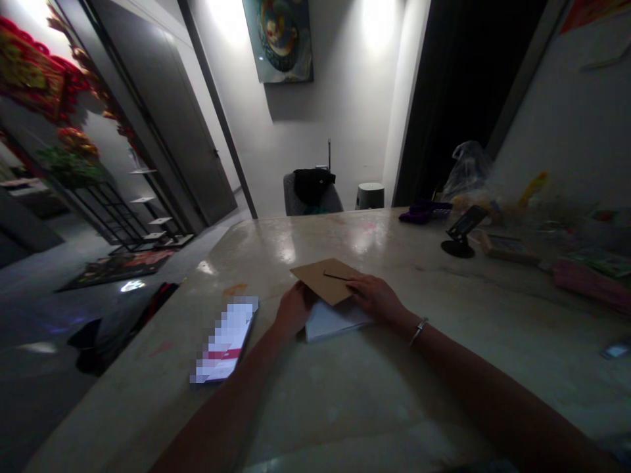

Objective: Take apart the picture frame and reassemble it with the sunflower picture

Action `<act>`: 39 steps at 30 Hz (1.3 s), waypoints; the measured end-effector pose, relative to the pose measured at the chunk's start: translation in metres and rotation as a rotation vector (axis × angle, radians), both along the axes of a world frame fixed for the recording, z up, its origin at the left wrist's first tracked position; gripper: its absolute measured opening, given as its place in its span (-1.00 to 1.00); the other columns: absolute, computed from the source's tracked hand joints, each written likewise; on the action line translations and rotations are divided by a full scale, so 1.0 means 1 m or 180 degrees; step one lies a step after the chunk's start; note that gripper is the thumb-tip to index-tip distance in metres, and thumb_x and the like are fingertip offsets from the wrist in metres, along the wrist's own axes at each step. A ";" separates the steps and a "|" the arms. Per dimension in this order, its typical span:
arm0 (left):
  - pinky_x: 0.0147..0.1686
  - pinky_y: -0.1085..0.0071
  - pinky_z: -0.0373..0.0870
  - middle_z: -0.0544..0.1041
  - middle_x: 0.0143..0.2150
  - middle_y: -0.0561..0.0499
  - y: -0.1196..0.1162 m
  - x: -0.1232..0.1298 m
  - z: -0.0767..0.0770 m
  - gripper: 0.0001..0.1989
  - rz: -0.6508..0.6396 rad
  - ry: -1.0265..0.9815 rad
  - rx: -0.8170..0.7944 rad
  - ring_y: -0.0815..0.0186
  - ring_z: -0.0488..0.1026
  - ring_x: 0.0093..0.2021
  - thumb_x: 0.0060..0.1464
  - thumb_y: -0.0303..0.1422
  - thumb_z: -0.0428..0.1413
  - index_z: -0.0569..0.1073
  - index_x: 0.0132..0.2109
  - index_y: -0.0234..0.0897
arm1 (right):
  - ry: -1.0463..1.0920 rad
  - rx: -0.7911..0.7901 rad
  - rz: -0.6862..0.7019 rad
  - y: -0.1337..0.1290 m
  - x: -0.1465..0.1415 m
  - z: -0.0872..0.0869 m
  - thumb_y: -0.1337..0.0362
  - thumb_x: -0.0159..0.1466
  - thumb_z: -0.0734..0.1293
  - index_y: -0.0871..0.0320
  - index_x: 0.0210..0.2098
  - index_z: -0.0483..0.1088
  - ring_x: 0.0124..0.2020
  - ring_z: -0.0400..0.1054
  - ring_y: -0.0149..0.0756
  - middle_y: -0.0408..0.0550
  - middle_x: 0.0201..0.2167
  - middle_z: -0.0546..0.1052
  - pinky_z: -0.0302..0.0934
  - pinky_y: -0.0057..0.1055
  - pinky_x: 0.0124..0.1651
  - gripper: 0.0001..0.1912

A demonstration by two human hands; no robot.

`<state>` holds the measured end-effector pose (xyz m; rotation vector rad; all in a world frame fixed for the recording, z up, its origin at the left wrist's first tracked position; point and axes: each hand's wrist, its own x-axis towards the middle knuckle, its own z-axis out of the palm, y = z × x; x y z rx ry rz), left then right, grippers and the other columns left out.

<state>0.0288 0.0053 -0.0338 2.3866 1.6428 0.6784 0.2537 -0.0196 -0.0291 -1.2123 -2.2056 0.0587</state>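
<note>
A square brown cardboard sheet [325,284] is tilted over a white pad or thin box [332,323] on the table. My left hand [294,309] is closed at the sheet's left edge, with its fingertips hidden beneath it. At the right edge, my right hand [374,295] has its fingers closed around the end of a thin dark stick [336,276], which lies across the top of the sheet. The stick's exact kind is too small to tell. A phone [225,341] with a lit, blurred screen lies left of my left forearm.
The pale stone table [315,407] has a black phone stand [462,233], a wooden frame [509,248], a purple item [424,211] and a plastic bag [467,171] on its right side. Beyond the far edge stands a grey chair [290,197] with black cloth over it.
</note>
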 end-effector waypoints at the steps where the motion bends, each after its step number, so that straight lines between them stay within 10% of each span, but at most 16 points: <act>1: -0.09 0.34 0.33 0.45 -0.05 -0.15 -0.001 0.000 0.001 -0.72 0.0085 -0.0031 -0.0016 0.25 0.41 -0.10 0.07 -0.40 -0.08 0.38 -0.08 -0.33 | -0.0034 0.0005 0.0058 0.001 0.000 -0.002 0.27 0.17 0.25 0.14 -0.06 0.37 -0.02 0.29 -0.20 0.03 -0.03 0.42 0.15 -0.20 0.03 -0.67; 17: -0.30 0.36 0.34 0.54 -0.33 -0.08 0.002 -0.002 0.012 -0.62 0.0746 -0.2105 -0.0461 0.23 0.44 -0.32 0.02 -0.15 -0.13 0.45 -0.37 -0.35 | 0.0730 -0.0324 0.0056 0.008 0.005 -0.010 0.21 0.20 0.24 0.15 -0.23 0.42 -0.13 0.33 -0.28 0.01 -0.17 0.46 0.18 -0.29 -0.02 -0.78; 27: -0.27 0.39 0.32 0.52 -0.30 -0.08 0.002 -0.004 0.013 -0.72 0.0816 -0.1594 -0.0095 0.26 0.45 -0.29 -0.03 -0.21 -0.02 0.46 -0.34 -0.34 | 0.1610 -0.0691 -0.0708 0.018 0.010 -0.018 0.26 0.14 0.25 0.16 -0.06 0.29 -0.15 0.34 -0.26 0.04 -0.12 0.43 0.21 -0.25 -0.05 -0.65; 34: -0.27 0.39 0.33 0.52 -0.28 -0.07 0.004 -0.007 0.014 -0.65 0.0785 -0.1886 -0.0009 0.27 0.44 -0.28 0.02 -0.24 -0.04 0.42 -0.12 -0.36 | 0.2168 -0.1228 -0.0761 0.012 0.005 -0.003 0.18 0.14 0.23 0.17 0.04 0.21 -0.53 0.33 -0.38 -0.18 -0.54 0.43 0.23 -0.46 -0.46 -0.52; 39: -0.32 0.40 0.34 0.53 -0.31 -0.06 0.003 -0.007 0.012 -0.64 0.0696 -0.1705 -0.0391 0.28 0.46 -0.31 0.00 -0.25 0.00 0.40 -0.08 -0.35 | 0.2741 -0.1813 -0.0588 0.010 0.003 -0.003 0.18 0.12 0.24 0.11 0.07 0.16 -0.45 0.40 -0.33 -0.14 -0.44 0.51 0.27 -0.45 -0.44 -0.48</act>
